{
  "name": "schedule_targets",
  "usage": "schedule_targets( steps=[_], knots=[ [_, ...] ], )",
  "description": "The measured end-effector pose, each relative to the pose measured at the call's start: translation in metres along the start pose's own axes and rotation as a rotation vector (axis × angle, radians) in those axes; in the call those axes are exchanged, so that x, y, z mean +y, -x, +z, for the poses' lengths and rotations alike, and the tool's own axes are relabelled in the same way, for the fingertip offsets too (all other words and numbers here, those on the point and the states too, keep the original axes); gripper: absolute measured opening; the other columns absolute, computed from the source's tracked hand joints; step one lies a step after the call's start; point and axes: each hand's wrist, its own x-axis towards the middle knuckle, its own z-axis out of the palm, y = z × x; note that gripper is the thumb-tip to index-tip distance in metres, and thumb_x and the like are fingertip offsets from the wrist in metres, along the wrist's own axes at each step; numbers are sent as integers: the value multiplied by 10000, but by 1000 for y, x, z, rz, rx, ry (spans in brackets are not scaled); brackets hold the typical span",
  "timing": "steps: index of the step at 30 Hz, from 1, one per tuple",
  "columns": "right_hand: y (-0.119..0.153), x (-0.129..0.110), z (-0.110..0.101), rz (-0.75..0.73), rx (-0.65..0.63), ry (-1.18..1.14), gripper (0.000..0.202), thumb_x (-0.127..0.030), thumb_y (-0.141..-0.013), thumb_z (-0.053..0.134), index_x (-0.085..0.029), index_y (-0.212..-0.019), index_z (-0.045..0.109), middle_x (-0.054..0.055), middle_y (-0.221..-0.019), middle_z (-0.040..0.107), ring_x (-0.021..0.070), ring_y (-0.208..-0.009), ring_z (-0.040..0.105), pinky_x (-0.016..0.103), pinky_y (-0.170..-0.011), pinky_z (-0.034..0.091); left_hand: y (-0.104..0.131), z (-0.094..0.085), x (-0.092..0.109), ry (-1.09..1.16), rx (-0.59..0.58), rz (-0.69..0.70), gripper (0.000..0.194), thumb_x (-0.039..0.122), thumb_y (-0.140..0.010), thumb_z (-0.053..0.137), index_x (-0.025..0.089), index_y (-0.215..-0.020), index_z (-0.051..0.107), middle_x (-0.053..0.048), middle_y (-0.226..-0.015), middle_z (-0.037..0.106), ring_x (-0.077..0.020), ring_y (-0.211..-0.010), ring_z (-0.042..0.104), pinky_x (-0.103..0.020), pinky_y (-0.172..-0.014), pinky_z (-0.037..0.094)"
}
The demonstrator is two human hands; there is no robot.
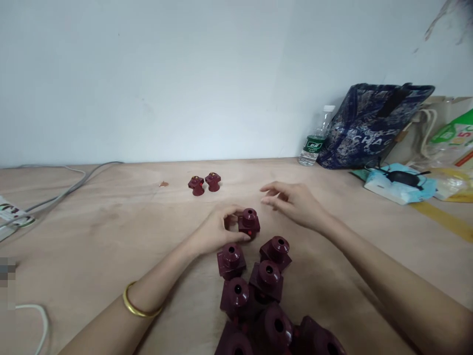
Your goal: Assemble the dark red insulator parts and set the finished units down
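Note:
My left hand (220,229) has thumb and fingers round a glossy dark red piece (249,225), with a square body and a round, holed knob on top. My right hand (291,201) hovers over the table to its right, fingers slightly bent and parted from the thumb, holding nothing. Several like pieces stand close together nearer to me, among them one dark red piece (231,259) just below my left hand and another (276,252) to its right. Farther back, two smaller-looking dark red pieces (197,185) stand side by side, with gold-coloured bits on top.
A clear water bottle (313,143) and a dark blue patterned bag (373,128) stand against the wall at the back right. Before them lies a light blue tissue pack (399,185) with a black object on it. Grey cables (74,186) run along the left.

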Motion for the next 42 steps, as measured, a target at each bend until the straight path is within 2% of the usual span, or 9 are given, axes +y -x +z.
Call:
schedule_targets(
  steps=[4, 8, 10, 14, 16, 21, 29, 36, 42],
  knots=[
    [-5, 35, -16, 146, 128, 115, 305, -422, -891, 473, -195, -953, 666, 51, -805, 734, 188, -634, 665, 291, -627, 486, 4, -6, 8, 174, -253, -97, 322, 362, -806, 635, 226, -1098, 662, -57, -1135, 674, -226, -1071, 613, -371, -955, 466],
    [-2, 60, -13, 96, -66, 244, 306, -398, -827, 562, -214, -1048, 665, 63, -989, 725, 236, -845, 670, 316, -728, 490, 2, -11, 5, 132, -175, -130, 440, 522, -879, 454, 178, -978, 709, -94, -994, 713, -232, -944, 655, -385, -888, 493],
    [0, 65, -8, 44, -137, 282, 276, -311, -767, 629, -228, -1026, 677, 51, -993, 723, 252, -912, 655, 329, -761, 478, -4, -19, -5, -44, 83, -122, 412, 511, -847, 508, 166, -980, 690, -97, -934, 700, -227, -850, 653, -388, -811, 509],
    [0, 62, 0, 19, -93, 271, 221, -189, -786, 574, -211, -989, 660, 45, -927, 726, 247, -882, 651, 364, -794, 460, -20, -54, -37, -457, 950, -98, 529, 407, -653, 736, 175, -1101, 576, -119, -1169, 561, -262, -1015, 564, -430, -888, 453],
    [-2, 55, 4, 2, -65, 240, 227, -189, -805, 561, -195, -1023, 624, 48, -928, 716, 218, -854, 649, 338, -782, 474, -28, -72, -52, -396, 1070, -141, 725, 380, -563, 791, 171, -1196, 505, -152, -1299, 470, -291, -1104, 522, -448, -923, 430],
    [-2, 29, 14, -81, 42, 57, 233, -110, -777, 557, -196, -984, 620, 47, -981, 674, 158, -764, 614, 288, -722, 501, -30, -70, -61, -139, 848, -92, 406, 330, -663, 703, 148, -1010, 599, -96, -980, 670, -231, -913, 635, -376, -845, 489],
    [5, -15, 19, -190, 88, -198, 297, -166, -808, 615, -236, -1096, 633, 33, -1040, 685, 149, -759, 644, 299, -730, 535, -9, -5, 4, -517, 480, 253, 288, 168, -724, 636, 210, -1009, 618, -38, -1000, 658, -197, -946, 600, -348, -866, 463],
    [10, -18, 19, -267, 83, -76, 273, -267, -819, 652, -221, -1088, 650, 40, -1021, 706, 171, -814, 649, 302, -776, 520, -7, -3, 10, -739, 394, 307, 292, 215, -749, 675, 212, -1033, 604, -34, -954, 660, -194, -891, 600, -348, -812, 423],
    [10, -18, 24, -79, 95, 45, 289, -477, -818, 615, -193, -795, 666, 8, -659, 688, 144, -584, 607, 232, -540, 420, -4, -2, 11, -860, 341, 339, 276, 280, -776, 681, 214, -1032, 600, -21, -935, 669, -189, -900, 594, -346, -815, 351]
  ],
)
